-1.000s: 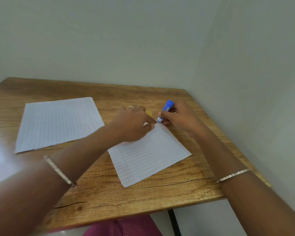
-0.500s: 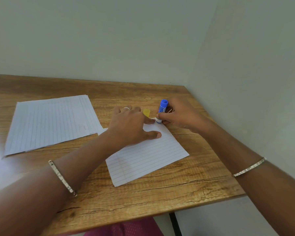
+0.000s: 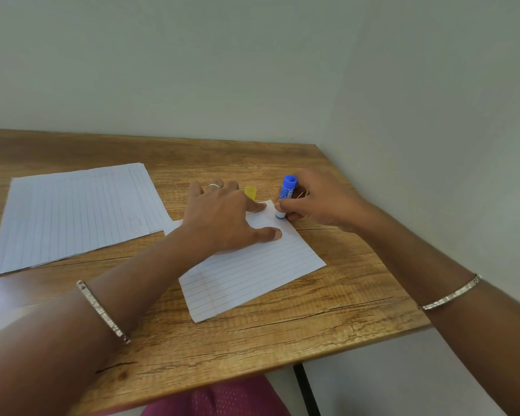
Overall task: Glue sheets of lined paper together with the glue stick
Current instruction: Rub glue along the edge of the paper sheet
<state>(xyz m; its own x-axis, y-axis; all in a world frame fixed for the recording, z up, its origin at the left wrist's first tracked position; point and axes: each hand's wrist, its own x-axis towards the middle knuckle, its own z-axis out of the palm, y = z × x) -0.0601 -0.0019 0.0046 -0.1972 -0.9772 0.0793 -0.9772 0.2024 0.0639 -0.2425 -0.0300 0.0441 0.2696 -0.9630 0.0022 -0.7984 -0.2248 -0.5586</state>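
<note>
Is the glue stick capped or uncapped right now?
Uncapped. The yellow cap stands apart on the table, while the right hand presses the glue stick tip-down on the lined sheet.

Soft even daylight, blurred edges (wide-angle)

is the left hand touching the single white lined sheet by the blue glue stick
Touching. The head view shows the left hand lying flat on the white lined sheet, fingertips and thumb pressed against it.
</note>
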